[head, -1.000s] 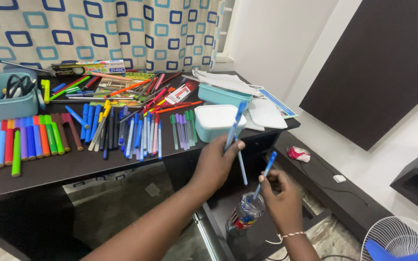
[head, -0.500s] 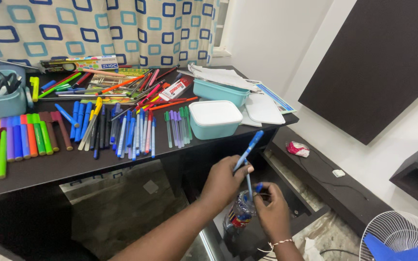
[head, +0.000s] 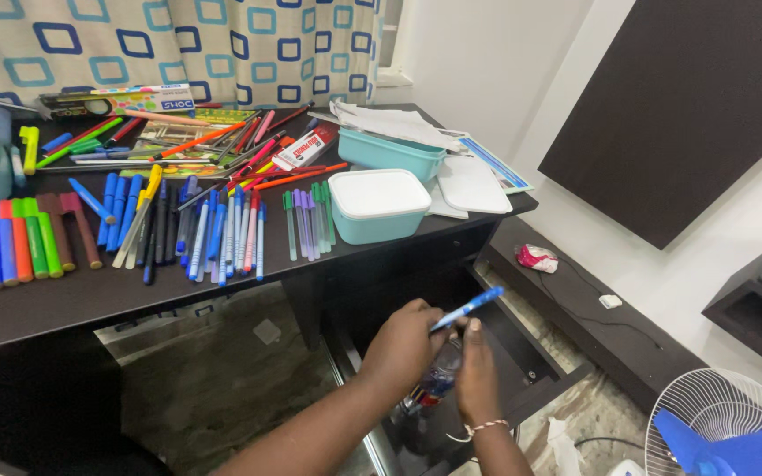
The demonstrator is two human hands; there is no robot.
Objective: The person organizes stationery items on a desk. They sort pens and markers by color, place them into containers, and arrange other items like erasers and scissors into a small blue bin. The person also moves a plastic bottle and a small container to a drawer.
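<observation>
The left hand [head: 403, 339] is positioned below the near edge of the desk [head: 90, 300], above the open drawer [head: 531, 366]. Its fingers are clamped on a blue pen [head: 466, 309], which is tilted with its upper end pointing to the right and far side. The right hand [head: 476, 375] is just beside the left hand, touching it at the fingertips; its fingers are closed around the upper part of a clear plastic bottle [head: 434, 383]. The bottle stands in the drawer between the two hands, and most of its body is hidden by them. The lower end of the pen is at the bottle's top; whether it enters the opening cannot be determined.

On the desk, rows of pens [head: 222, 225] and thick markers [head: 24, 242] lie side by side at left. A lidded teal box [head: 377, 207] stands near the desk's right front corner, with a second teal box [head: 390, 152] behind it. A white fan [head: 720, 423] is at the near right on the floor.
</observation>
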